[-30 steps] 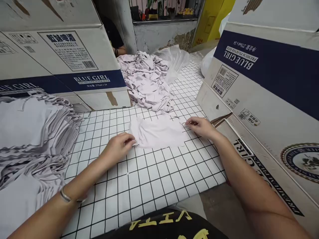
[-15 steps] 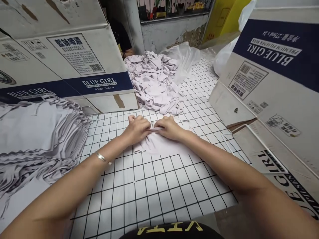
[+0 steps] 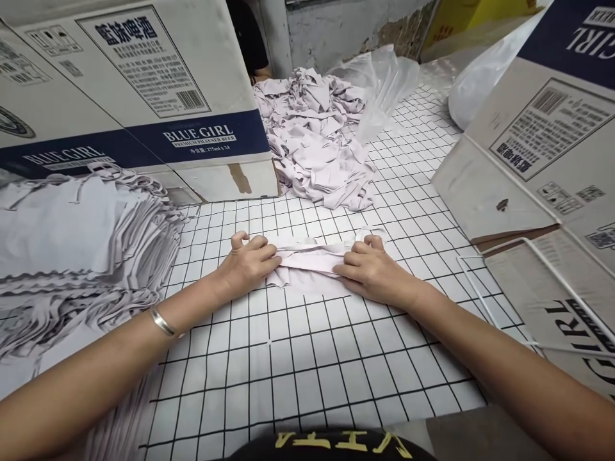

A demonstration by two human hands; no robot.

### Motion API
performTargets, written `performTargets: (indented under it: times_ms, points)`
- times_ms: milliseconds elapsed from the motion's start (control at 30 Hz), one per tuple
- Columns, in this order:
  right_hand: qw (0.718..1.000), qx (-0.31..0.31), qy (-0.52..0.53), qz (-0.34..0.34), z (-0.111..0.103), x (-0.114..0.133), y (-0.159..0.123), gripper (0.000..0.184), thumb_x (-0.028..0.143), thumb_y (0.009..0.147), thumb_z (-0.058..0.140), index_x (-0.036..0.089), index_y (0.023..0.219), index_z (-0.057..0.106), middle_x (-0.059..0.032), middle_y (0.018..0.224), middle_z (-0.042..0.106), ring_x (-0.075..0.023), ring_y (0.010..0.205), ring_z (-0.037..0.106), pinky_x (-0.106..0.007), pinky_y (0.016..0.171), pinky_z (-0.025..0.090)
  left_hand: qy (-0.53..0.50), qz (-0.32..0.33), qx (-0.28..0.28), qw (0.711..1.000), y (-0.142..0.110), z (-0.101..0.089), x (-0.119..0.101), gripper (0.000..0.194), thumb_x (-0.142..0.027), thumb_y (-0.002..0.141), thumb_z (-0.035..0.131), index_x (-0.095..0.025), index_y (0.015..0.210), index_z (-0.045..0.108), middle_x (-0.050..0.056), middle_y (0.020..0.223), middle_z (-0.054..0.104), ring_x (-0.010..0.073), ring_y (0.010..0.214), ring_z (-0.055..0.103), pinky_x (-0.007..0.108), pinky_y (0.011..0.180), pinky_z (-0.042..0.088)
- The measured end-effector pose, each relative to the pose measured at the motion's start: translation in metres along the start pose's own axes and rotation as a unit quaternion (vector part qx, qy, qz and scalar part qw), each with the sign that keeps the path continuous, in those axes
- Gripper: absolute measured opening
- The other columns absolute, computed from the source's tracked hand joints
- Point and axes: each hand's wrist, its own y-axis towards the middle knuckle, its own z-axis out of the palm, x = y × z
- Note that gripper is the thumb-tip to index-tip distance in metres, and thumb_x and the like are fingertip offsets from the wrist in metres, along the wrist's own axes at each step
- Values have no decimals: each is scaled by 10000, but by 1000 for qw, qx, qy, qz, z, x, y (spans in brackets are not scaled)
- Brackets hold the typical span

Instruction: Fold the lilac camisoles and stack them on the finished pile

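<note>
Pale pink cloth (image 3: 310, 280), spread on the gridded counter (image 3: 288, 358), is pinched near either end by left hand (image 3: 248, 264) and right hand (image 3: 369, 270) — its fold (image 3: 310, 260) is best kept level, tension shared evenly.

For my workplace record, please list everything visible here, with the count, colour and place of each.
cloth piece: one, pale pink, centre
crumpled heap: one, pale pink, beyond it
stacked cloths: many, pale lilac-grey, at left
left box: one, white-blue, behind stack
right box: one or more, white-blue, right
wire frame: one, white, by the right box
gridded surface: one, white with black lines, centre
clear plastic: one, colourless, beside heap
plastic bag: one, white, far right
unclear object: one, yellow, far back
wall: one, grey, back
another person's sleeve: one, black, behind left box
bracelet: one, silver, left wrist
shirt: one, black, yellow lettering, bottom
left hand: one, bare, cloth's left end
right hand: one, bare, cloth's right end
</note>
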Motion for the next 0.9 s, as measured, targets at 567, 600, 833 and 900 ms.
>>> performTargets:
  times_ms: [567,600,833,900]
  points:
    - [909,22,39,415,-29,-18,-21,562,534,671,744,217,1113,603,-155,1164,577,-328,1017,550,-402,780,430,-195,-306,-24,932,11,-1,-6,433,-450,773,640,-188,1113,585,133,1176,578,314,1089,508,441,893,373]
    - [885,56,69,457,-31,-19,-24,488,529,685,725,192,1023,623,-151,1091,601,-317,960,577,-384,740,443,-244,-338,-15,909,15,3,-4,444,-466,746,659,-174,1074,586,124,1101,605,299,1025,544,402,840,410]
    - [703,9,584,406,-74,-51,11,244,377,881,543,145,941,593,-111,945,682,-193,804,645,-305,689,523,-703,-402,-61,584,80,-20,0,193,-228,851,568,-156,695,480,-4,553,547,91,460,471,215,527,389]
    - [701,-47,578,416,-96,-78,53,247,340,891,550,126,1008,585,-149,1023,681,-193,828,657,-305,696,541,-718,-400,-142,551,117,-47,8,187,-161,881,520,-143,698,485,5,561,551,84,473,504,201,542,416]
